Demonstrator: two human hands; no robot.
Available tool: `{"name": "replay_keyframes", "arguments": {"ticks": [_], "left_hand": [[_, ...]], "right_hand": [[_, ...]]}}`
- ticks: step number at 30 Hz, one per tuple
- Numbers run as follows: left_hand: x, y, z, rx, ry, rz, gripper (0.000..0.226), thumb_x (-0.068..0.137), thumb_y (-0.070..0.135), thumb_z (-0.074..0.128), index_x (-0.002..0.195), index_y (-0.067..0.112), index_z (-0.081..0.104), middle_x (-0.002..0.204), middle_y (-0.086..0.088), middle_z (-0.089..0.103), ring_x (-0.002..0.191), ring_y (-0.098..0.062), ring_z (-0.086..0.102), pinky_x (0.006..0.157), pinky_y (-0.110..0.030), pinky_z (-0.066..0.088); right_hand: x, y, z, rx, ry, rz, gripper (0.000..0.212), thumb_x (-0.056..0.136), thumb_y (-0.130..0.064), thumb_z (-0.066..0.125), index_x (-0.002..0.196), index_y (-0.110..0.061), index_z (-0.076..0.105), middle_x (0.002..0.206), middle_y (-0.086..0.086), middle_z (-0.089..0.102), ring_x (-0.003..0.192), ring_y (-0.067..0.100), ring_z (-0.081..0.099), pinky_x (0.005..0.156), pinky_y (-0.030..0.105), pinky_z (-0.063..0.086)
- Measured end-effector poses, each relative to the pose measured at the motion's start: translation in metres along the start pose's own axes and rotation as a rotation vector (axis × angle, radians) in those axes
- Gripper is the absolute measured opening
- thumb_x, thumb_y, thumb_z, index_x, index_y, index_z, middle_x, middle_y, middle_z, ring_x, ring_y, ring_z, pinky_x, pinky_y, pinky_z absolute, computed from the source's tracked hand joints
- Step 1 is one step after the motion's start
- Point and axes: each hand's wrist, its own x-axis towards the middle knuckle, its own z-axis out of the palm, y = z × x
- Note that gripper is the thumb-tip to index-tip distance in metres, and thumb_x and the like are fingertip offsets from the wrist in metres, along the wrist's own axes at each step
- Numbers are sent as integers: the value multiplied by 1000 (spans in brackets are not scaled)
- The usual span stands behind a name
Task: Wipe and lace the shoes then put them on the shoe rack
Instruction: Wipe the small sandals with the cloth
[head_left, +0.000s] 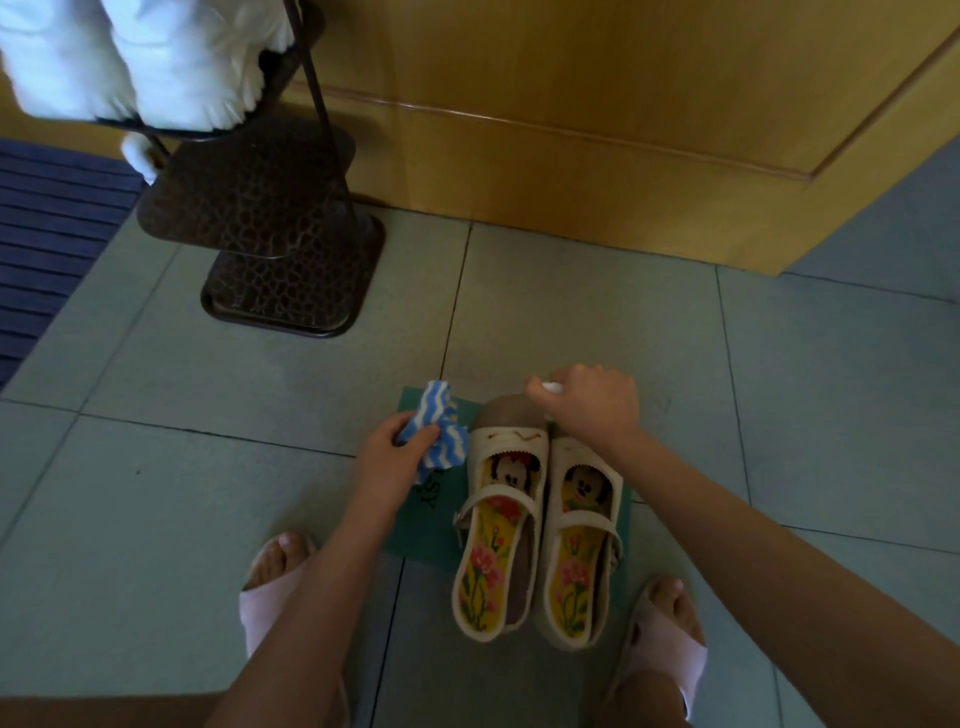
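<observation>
Left hand (397, 457) grips cloth (440, 428) beside shoes (508, 451); right hand (592, 405) over toes pinches white object (552, 387), perhaps cap.

Pale tiled floor (571, 291) with dark grout lines. A yellow-brown wooden door (623, 104) closes off the far side. A blue ribbed mat (47, 228) lies at the left edge. Nearer, a green mat (415, 535) with black letters lies flat on the tiles, between two pink slippers (257, 618), both worn, toes showing.

Striped cloth rag (434, 431), glossy wooden door (597, 104), textured metal rack (270, 228).
</observation>
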Motion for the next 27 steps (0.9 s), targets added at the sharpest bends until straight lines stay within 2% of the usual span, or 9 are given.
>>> {"name": "replay_keyframes", "arguments": {"ticks": [2,5,8,10,14,17,21,24,27], "left_hand": [[-2,2,2,11,-12,8,16,89,17,59,105,13,58,93,-4,60,75,-10,58,65,-21,48],[-3,2,4,21,-10,12,24,89,16,59,111,6,59,96,-6,61,75,-10,57,63,-18,46],[-6,4,4,5,-11,3,26,89,15,59,113,5,59,99,-7,61,80,-16,59,70,-25,49],[-5,5,3,3,-20,3,26,89,16,58,114,6,59,101,-9,62,84,-19,60,73,-28,50],[-5,6,4,12,-26,26,17,90,15,58,106,10,58,90,-4,62,73,-6,57,57,-14,48],[-6,6,7,3,-27,29,15,90,13,58,104,10,58,85,0,60,71,-5,55,49,-6,45],[-7,6,6,3,-11,6,21,89,15,59,109,9,58,95,-6,61,74,-8,56,60,-18,48],[-7,6,4,11,-6,11,22,89,15,59,110,8,58,97,-7,60,73,-7,56,63,-19,47],[-6,7,4,17,7,4,25,89,16,59,112,8,58,99,-7,60,78,-14,58,65,-20,47]], "right_hand": [[-2,9,-5,15,-9,26,38,87,-43,42,58,-18,41,51,-3,33,45,14,33,47,25,26],[-5,16,-1,68,-37,55,23,89,-32,41,71,-17,40,53,-3,29,44,12,27,44,23,21],[-7,17,7,140,-16,65,46,90,-50,41,60,-16,39,52,-1,33,46,16,35,48,25,28],[-9,17,9,185,-13,79,50,89,-55,40,57,-17,38,53,0,36,48,16,38,50,26,30],[-14,14,5,164,-50,73,45,87,-51,43,57,-18,41,53,-2,38,48,16,39,51,26,31],[-16,6,6,85,-56,61,45,86,-52,41,58,-18,46,53,-1,42,50,17,44,50,26,33],[-16,4,8,111,-89,77,46,88,-52,39,60,-16,45,54,-1,41,53,19,46,49,26,32],[-18,9,9,144,-108,71,54,88,-60,35,62,-15,49,58,3,47,56,20,51,54,28,38],[-19,22,-2,208,-107,92,48,91,-56,37,58,-21,42,60,5,46,56,20,47,55,29,36]]}}
